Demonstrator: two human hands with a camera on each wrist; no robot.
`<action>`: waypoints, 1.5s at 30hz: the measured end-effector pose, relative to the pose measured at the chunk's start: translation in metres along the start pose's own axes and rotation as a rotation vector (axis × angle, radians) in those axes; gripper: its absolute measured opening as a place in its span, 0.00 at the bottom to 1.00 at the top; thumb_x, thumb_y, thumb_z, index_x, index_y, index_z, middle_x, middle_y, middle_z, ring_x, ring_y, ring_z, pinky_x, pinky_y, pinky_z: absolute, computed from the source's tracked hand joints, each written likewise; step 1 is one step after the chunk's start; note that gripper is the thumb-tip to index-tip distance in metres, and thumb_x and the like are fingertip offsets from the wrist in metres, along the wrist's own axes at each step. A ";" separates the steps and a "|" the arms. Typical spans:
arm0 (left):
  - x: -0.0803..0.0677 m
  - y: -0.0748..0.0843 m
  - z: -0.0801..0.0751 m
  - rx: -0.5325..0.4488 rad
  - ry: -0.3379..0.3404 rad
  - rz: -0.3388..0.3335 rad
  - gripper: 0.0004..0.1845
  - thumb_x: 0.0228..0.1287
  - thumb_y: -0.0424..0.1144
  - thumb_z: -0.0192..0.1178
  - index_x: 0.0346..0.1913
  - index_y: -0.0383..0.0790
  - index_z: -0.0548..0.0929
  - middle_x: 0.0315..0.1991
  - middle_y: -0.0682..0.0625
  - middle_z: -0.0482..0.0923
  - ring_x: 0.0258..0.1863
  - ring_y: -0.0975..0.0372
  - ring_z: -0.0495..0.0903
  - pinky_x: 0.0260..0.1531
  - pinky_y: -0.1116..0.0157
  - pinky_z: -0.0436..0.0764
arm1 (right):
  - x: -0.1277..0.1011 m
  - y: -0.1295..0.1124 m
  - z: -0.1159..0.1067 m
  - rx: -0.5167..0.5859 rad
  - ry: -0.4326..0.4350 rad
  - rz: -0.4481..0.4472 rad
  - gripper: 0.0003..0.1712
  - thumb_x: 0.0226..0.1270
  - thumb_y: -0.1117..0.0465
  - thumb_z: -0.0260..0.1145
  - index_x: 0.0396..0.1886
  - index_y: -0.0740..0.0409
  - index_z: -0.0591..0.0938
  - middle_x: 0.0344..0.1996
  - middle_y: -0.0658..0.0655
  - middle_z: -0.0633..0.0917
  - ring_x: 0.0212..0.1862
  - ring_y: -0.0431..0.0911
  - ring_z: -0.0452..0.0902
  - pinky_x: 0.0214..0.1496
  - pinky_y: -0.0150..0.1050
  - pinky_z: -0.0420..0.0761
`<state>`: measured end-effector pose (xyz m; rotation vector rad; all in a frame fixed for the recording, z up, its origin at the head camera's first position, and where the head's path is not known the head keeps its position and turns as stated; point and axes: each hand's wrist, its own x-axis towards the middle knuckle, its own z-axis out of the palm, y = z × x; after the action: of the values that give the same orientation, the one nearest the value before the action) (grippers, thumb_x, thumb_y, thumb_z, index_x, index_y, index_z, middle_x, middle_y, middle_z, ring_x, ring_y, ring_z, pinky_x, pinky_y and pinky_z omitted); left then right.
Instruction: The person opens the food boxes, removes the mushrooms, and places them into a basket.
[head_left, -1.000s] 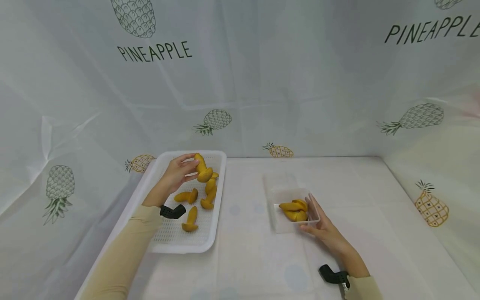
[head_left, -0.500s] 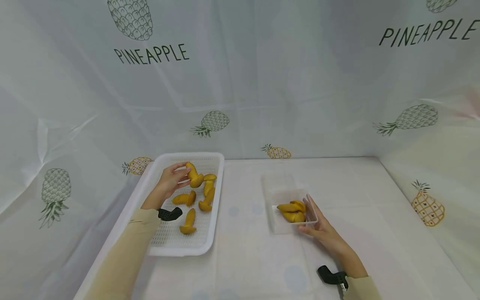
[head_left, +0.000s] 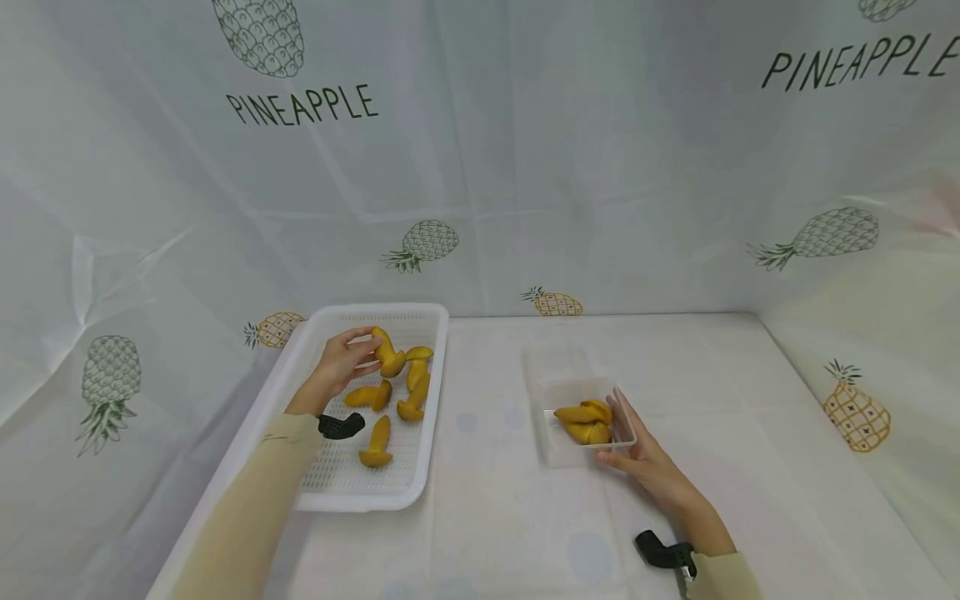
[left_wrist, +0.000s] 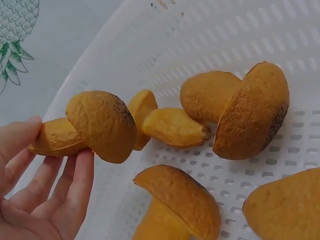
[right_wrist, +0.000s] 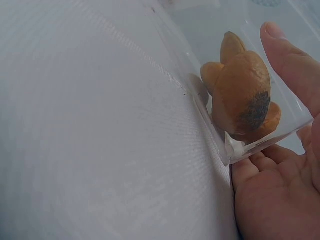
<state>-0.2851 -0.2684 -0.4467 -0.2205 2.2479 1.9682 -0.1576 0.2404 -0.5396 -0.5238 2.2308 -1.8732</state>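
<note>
My left hand (head_left: 345, 364) is over the white basket (head_left: 427, 467), its thumb and fingers pinching a yellow-brown mushroom (left_wrist: 102, 125) by the stem, cap turned away from the palm. Several similar mushrooms (head_left: 377, 442) lie in the basket below and beside it. I cannot tell whether the held mushroom touches the basket or its neighbours. To the right, my right hand (head_left: 651, 467) grips the near right corner of a clear plastic box (head_left: 553, 450), thumb and fingers spread around its wall. Inside the box a few mushrooms (right_wrist: 242, 95) are piled together, partly hiding one another.
A clear, flat piece, perhaps the open lid (head_left: 558, 364), lies at the box's far left side. White cloth covers the table (head_left: 487, 517). Behind it hangs a pineapple-print curtain (head_left: 480, 167). Black camera mounts (head_left: 663, 552) sit on both wrists.
During the first half second my left hand lowered the mushroom down and slightly left into the basket area; since then it stays nearly still. The right hand keeps its hold on the box.
</note>
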 end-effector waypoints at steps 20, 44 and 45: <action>-0.004 0.014 0.000 0.008 0.004 -0.010 0.32 0.75 0.37 0.57 0.76 0.33 0.59 0.69 0.31 0.65 0.65 0.42 0.70 0.58 0.53 0.77 | -0.001 0.002 0.000 0.043 -0.009 -0.025 0.59 0.68 0.70 0.66 0.82 0.47 0.35 0.79 0.66 0.37 0.76 0.68 0.28 0.63 0.18 0.58; -0.017 0.065 0.071 -0.036 -0.250 0.127 0.29 0.74 0.37 0.58 0.73 0.33 0.65 0.67 0.34 0.69 0.63 0.43 0.73 0.60 0.48 0.74 | 0.000 0.001 -0.001 0.051 -0.011 -0.018 0.60 0.67 0.69 0.68 0.82 0.45 0.35 0.79 0.65 0.37 0.76 0.65 0.27 0.63 0.18 0.55; -0.019 0.067 0.075 -0.035 -0.260 0.133 0.28 0.74 0.37 0.58 0.72 0.33 0.66 0.67 0.34 0.70 0.63 0.43 0.74 0.59 0.50 0.76 | 0.000 0.002 -0.001 0.053 -0.011 -0.018 0.60 0.67 0.69 0.68 0.82 0.45 0.35 0.79 0.65 0.37 0.76 0.65 0.28 0.64 0.18 0.55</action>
<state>-0.2793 -0.1849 -0.3876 0.1761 2.1109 1.9696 -0.1581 0.2417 -0.5408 -0.5462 2.1698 -1.9281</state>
